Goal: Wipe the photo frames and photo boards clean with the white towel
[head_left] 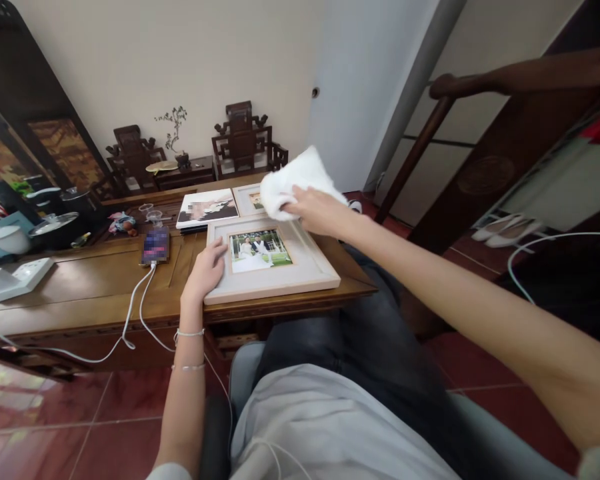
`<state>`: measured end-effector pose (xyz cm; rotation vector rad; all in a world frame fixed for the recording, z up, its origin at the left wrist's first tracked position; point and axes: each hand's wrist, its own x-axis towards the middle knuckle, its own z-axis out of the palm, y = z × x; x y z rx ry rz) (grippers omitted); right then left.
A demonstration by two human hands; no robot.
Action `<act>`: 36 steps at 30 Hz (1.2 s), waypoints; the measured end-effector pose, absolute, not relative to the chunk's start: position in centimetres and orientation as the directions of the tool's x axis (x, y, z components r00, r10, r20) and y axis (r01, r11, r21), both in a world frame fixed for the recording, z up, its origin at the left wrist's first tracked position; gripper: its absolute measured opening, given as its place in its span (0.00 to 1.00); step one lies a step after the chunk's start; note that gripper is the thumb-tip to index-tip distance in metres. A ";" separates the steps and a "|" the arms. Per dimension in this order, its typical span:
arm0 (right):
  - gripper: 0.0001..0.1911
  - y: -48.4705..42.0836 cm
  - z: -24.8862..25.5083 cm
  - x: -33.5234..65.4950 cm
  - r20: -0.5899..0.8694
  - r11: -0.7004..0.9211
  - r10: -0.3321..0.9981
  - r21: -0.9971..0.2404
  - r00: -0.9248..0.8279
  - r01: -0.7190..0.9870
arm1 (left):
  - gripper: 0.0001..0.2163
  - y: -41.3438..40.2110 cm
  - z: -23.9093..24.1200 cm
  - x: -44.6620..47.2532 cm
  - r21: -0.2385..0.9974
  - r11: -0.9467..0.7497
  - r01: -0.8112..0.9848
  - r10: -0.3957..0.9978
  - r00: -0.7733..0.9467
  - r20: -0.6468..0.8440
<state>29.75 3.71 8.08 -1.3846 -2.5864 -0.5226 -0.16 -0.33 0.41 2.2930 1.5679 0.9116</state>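
My right hand (314,208) grips a folded white cloth (303,179), holding it up over the far right part of a picture frame. This pale wooden picture frame (275,291) lies face up at the table's near edge, with a photo of two people on grass inside a wide light mat. Along the frame's left border, my left hand (209,268) holds the edge, its fingers bent over the rim. Just behind lie a white-edged photo panel (207,206) and a second light frame (243,200), which the cloth partly covers.
On the wooden table (100,287), a phone (155,246) is plugged into a white cable (134,307). A power strip (25,277), dark pots (55,227) and small clear cups (153,217) stand left. A dark wooden chair (480,153) rises at right.
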 end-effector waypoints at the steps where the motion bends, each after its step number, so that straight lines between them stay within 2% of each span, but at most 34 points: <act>1: 0.30 4.2 7.2 28.9 0.240 0.533 0.777 0.241 -0.582 0.811 | 0.22 -0.3 0.4 -0.1 0.494 -0.395 0.775 0.906 0.239 0.349; 4: 0.30 4.2 5.1 27.0 0.103 0.591 0.772 0.249 -0.628 0.767 | 0.23 -0.2 0.4 0.0 0.473 -0.360 0.804 0.925 0.239 0.297; 7: 0.28 1.5 5.0 26.4 0.050 0.620 0.760 0.239 -0.647 0.747 | 0.24 0.0 0.2 0.0 0.457 -0.360 0.813 0.927 0.258 0.272; 11: 0.25 -4.8 7.5 26.9 -0.130 0.656 0.755 0.118 -0.643 0.746 | 0.23 0.3 -0.2 -0.3 0.447 -0.389 0.806 0.916 0.287 0.280; 14: 0.28 -8.1 9.2 27.2 -0.202 0.665 0.735 0.028 -0.648 0.746 | 0.23 0.4 -0.4 -0.5 0.420 -0.401 0.814 0.910 0.304 0.281; 18: 0.32 -6.7 8.4 27.3 -0.148 0.671 0.729 -0.041 -0.669 0.740 | 0.23 0.5 -0.2 -0.5 0.388 -0.383 0.838 0.917 0.295 0.268; 23: 0.36 0.3 5.3 27.3 0.066 0.618 0.782 0.040 -0.619 0.785 | 0.21 0.3 0.3 -0.4 0.423 -0.405 0.811 0.905 0.291 0.309; 26: 0.35 3.0 4.1 27.4 0.149 0.625 0.765 0.064 -0.627 0.778 | 0.21 0.2 0.6 -0.3 0.459 -0.453 0.764 0.887 0.335 0.317; 31: 0.34 0.7 4.3 27.8 0.139 0.695 0.709 0.023 -0.691 0.718 | 0.22 0.3 0.5 -0.1 0.493 -0.465 0.735 0.883 0.348 0.314; 36: 0.32 -5.5 6.1 28.6 0.066 0.767 0.641 -0.105 -0.765 0.633 | 0.22 0.5 0.1 0.0 0.482 -0.403 0.778 0.911 0.291 0.291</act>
